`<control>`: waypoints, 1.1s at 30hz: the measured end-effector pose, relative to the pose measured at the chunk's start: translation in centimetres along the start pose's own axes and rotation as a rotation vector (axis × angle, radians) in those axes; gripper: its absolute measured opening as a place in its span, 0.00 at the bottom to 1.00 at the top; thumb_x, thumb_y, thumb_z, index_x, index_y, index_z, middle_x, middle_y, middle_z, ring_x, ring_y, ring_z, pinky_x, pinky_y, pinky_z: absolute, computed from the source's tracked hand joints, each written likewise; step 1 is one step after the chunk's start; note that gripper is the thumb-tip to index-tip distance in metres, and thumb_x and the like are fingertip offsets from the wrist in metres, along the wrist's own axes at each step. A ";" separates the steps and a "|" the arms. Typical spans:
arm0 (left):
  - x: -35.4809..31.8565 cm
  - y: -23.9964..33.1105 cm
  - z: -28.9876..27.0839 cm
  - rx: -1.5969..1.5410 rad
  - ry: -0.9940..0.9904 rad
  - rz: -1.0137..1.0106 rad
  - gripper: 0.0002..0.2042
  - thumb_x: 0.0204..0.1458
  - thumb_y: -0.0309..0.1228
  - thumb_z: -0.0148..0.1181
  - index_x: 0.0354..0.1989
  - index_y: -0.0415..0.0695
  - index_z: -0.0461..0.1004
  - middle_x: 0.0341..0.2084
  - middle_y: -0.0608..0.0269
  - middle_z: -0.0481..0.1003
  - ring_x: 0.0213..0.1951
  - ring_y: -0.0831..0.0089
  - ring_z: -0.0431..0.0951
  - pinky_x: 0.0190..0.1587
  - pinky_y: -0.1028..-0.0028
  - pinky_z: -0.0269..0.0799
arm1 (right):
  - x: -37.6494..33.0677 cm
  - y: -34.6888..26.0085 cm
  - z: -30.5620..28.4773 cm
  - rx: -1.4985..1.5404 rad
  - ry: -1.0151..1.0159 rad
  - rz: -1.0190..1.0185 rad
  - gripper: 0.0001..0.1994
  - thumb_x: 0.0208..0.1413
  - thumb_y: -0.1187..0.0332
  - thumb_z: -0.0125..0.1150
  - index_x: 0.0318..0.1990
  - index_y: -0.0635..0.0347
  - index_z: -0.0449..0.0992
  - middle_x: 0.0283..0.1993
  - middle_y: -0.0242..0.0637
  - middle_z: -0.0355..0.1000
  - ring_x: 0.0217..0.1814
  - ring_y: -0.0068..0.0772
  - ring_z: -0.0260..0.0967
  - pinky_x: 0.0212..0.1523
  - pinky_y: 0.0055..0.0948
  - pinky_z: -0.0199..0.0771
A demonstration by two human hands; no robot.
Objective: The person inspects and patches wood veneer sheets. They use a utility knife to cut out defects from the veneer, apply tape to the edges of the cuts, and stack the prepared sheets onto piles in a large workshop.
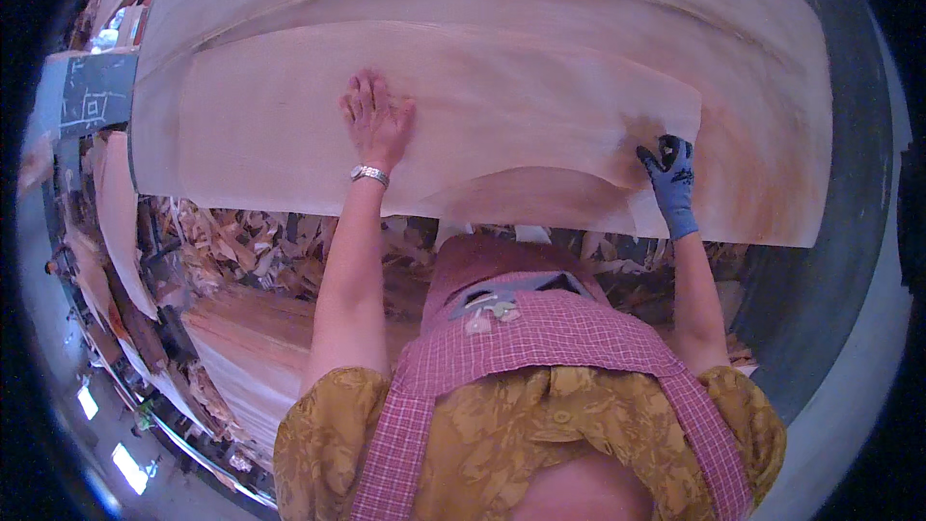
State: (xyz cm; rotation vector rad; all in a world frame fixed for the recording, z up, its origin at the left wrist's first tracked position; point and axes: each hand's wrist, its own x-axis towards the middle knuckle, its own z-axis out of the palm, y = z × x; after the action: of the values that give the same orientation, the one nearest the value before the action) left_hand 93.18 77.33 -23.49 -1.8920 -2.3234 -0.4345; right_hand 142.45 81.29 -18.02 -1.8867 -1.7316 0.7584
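Observation:
My bare left hand [376,123] lies on a thin, pale wood veneer sheet [521,87], fingers stretched out and palm down. A metal-banded watch [369,175] is on that wrist. My right hand [670,176] wears a blue work glove with black fingers. It is near the right end of the sheet, its fingers curled toward the thumb; what they hold, if anything, is too dark to make out. Under this sheet is a larger veneer sheet [772,135], with brown staining toward its right end. The top sheet's near edge has a curved gap beside my right hand.
Torn veneer scraps [241,241] lie in a heap below the near edge. A stack of wood sheets [246,347] is to my left, with long bent strips [118,203] farther left. A dark board with chalk marks [96,92] stands at the far left.

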 end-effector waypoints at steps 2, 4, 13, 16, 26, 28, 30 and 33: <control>-0.4 0.0 0.1 0.053 -0.027 0.040 0.35 0.56 0.52 0.48 0.68 0.47 0.53 0.68 0.56 0.52 0.70 0.56 0.46 0.69 0.48 0.38 | -0.1 -1.5 0.9 -0.104 0.033 -0.198 0.19 0.51 0.69 0.65 0.49 0.63 0.70 0.50 0.46 0.67 0.51 0.48 0.66 0.52 0.38 0.70; -0.4 0.1 0.2 0.040 -0.038 0.070 0.33 0.56 0.50 0.49 0.68 0.48 0.54 0.68 0.59 0.52 0.70 0.57 0.47 0.69 0.50 0.39 | 0.3 -3.9 2.8 -0.189 0.063 -0.474 0.17 0.53 0.72 0.61 0.51 0.64 0.71 0.51 0.47 0.68 0.51 0.48 0.67 0.52 0.37 0.71; -1.0 -0.2 1.8 -0.120 0.012 0.059 0.26 0.58 0.39 0.48 0.66 0.49 0.58 0.65 0.61 0.59 0.68 0.63 0.55 0.68 0.55 0.44 | -2.3 -18.0 18.7 -0.299 -0.582 -0.480 0.12 0.63 0.65 0.47 0.47 0.63 0.66 0.41 0.49 0.77 0.41 0.48 0.77 0.40 0.46 0.76; -0.3 -0.1 -0.8 -0.206 0.033 0.025 0.25 0.57 0.37 0.49 0.65 0.49 0.60 0.65 0.62 0.60 0.67 0.64 0.56 0.68 0.56 0.46 | -3.1 -22.8 20.8 -0.616 -0.513 -0.569 0.10 0.63 0.63 0.46 0.44 0.61 0.63 0.30 0.45 0.77 0.30 0.47 0.78 0.27 0.47 0.75; 1.1 0.1 -3.2 -0.222 0.048 0.039 0.23 0.53 0.29 0.51 0.59 0.60 0.69 0.64 0.63 0.62 0.65 0.62 0.59 0.67 0.56 0.47 | -2.8 -29.8 22.3 -0.833 -0.518 -0.462 0.21 0.55 0.68 0.51 0.54 0.67 0.59 0.32 0.46 0.78 0.28 0.44 0.79 0.19 0.48 0.73; 0.8 0.4 -3.0 -0.226 0.058 0.034 0.23 0.52 0.28 0.51 0.58 0.61 0.70 0.64 0.63 0.62 0.65 0.62 0.59 0.67 0.56 0.46 | -4.1 -28.7 22.4 -0.866 -0.436 -0.602 0.24 0.54 0.68 0.52 0.57 0.69 0.58 0.33 0.47 0.78 0.28 0.43 0.79 0.20 0.48 0.74; 1.2 0.9 -3.9 -0.206 0.067 0.032 0.23 0.52 0.28 0.51 0.58 0.60 0.70 0.64 0.63 0.62 0.66 0.61 0.59 0.67 0.56 0.46 | -5.5 -27.5 22.2 -0.877 -0.405 -0.625 0.26 0.54 0.69 0.52 0.59 0.71 0.58 0.33 0.47 0.78 0.27 0.42 0.79 0.20 0.48 0.74; 1.5 0.9 -4.6 -0.150 0.015 0.049 0.24 0.51 0.28 0.52 0.59 0.61 0.69 0.64 0.63 0.61 0.66 0.62 0.59 0.67 0.56 0.47 | -7.8 -25.5 21.5 -0.802 -0.534 -0.467 0.25 0.54 0.70 0.51 0.58 0.71 0.59 0.30 0.45 0.77 0.26 0.40 0.78 0.19 0.46 0.74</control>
State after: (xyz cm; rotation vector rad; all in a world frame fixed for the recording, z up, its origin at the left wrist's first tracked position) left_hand 93.27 77.52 -18.55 -1.9986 -2.2891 -0.6317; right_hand 108.74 75.43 -16.17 -1.6478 -3.0188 0.4196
